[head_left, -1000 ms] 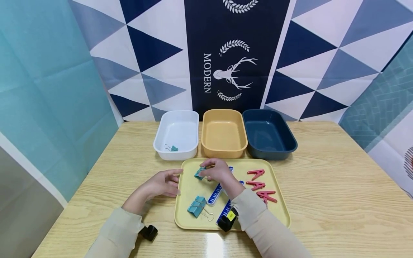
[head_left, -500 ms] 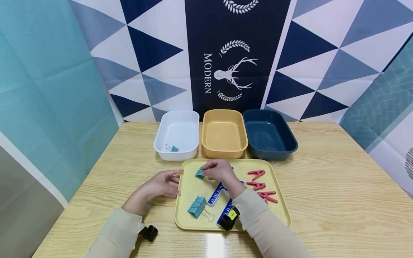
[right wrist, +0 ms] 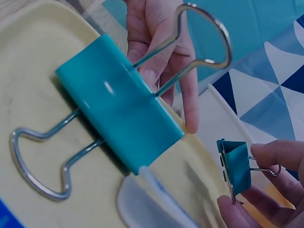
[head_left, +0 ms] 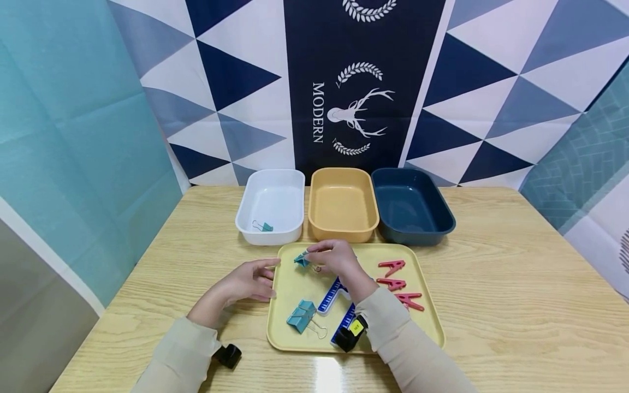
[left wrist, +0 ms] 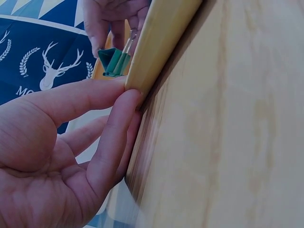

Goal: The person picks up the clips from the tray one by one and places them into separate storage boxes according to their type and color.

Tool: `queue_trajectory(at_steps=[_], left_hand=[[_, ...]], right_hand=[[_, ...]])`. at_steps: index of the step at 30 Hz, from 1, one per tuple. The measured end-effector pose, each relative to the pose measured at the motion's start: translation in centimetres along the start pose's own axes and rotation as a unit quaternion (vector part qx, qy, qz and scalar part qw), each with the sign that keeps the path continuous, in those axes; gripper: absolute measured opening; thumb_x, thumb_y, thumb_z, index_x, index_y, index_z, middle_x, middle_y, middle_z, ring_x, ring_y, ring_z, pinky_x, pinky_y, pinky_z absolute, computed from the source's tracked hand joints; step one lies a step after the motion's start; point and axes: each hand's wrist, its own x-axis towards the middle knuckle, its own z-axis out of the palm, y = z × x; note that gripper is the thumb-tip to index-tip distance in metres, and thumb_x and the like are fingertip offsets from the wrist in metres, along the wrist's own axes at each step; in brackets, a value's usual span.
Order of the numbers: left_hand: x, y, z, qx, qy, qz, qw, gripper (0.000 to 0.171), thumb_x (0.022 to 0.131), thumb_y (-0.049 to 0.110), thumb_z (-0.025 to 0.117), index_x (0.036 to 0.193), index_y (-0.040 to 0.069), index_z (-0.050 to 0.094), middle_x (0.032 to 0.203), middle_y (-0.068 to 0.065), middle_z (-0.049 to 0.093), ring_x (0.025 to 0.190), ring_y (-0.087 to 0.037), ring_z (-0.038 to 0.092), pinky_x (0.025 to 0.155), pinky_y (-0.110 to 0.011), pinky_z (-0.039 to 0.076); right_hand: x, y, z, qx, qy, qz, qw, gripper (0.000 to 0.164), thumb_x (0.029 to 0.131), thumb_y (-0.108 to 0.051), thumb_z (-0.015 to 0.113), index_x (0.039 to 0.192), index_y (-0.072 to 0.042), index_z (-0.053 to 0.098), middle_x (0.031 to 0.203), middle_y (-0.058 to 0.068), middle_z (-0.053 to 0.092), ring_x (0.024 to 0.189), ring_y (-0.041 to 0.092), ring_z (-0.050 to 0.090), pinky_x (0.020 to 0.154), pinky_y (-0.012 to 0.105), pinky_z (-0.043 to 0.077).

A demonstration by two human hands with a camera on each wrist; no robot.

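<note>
My right hand (head_left: pixel 338 259) pinches a small teal binder clip (head_left: pixel 302 258) just above the upper left of the cream tray (head_left: pixel 275 327). In the right wrist view, its fingers and thumb hold the clip (right wrist: pixel 237 164), with a wire handle between them. My left hand (head_left: pixel 248 281) rests against the tray's left edge, its fingertips touching the rim in the left wrist view. A larger teal binder clip (head_left: pixel 301 315) lies at the tray's lower left. Blue-and-white ruler-like strips (head_left: pixel 330 297), partly hidden by my right arm, and several red clothespins (head_left: pixel 391 284) lie farther right.
Three bins stand side by side behind the tray: a white bin (head_left: pixel 270 238) with one teal binder clip (head_left: pixel 266 227) in it, a yellow bin (head_left: pixel 344 207) and a dark blue bin (head_left: pixel 413 204). A patterned cloth backdrop (head_left: pixel 363 109) rises behind them.
My right hand has shifted slightly, and the small binder clip in it has moved a little up and left and turned. The left hand stays at the tray's edge.
</note>
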Motion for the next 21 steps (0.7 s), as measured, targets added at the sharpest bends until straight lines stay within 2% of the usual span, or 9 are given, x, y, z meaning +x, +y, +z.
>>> queue_trajectory(at_steps=[11, 21], left_hand=[[0.1, -0.2, 0.0, -0.011, -0.001, 0.001, 0.9999, 0.077, 0.073, -0.012, 0.07, 0.141, 0.0, 0.036, 0.111, -0.018, 0.048, 0.089, -0.02, 0.059, 0.074, -0.039, 0.057], [-0.1, -0.1, 0.0, -0.012, -0.005, 0.005, 0.9999, 0.076, 0.074, -0.013, 0.069, 0.141, -0.001, 0.035, 0.11, -0.019, 0.047, 0.089, -0.02, 0.059, 0.074, -0.039, 0.057]], right_hand=[[-0.1, -0.5, 0.2, 0.012, -0.007, -0.026, 1.0, 0.019, 0.076, -0.009, 0.076, 0.093, -0.004, 0.072, 0.093, 0.006, 0.067, 0.077, 0.017, 0.062, 0.066, 0.03, 0.057], [-0.3, -1.7, 0.5, 0.077, -0.023, -0.043, 0.996, 0.021, 0.079, -0.006, 0.073, 0.099, 0.0, 0.069, 0.096, 0.008, 0.066, 0.085, 0.018, 0.062, 0.071, 0.032, 0.057]])
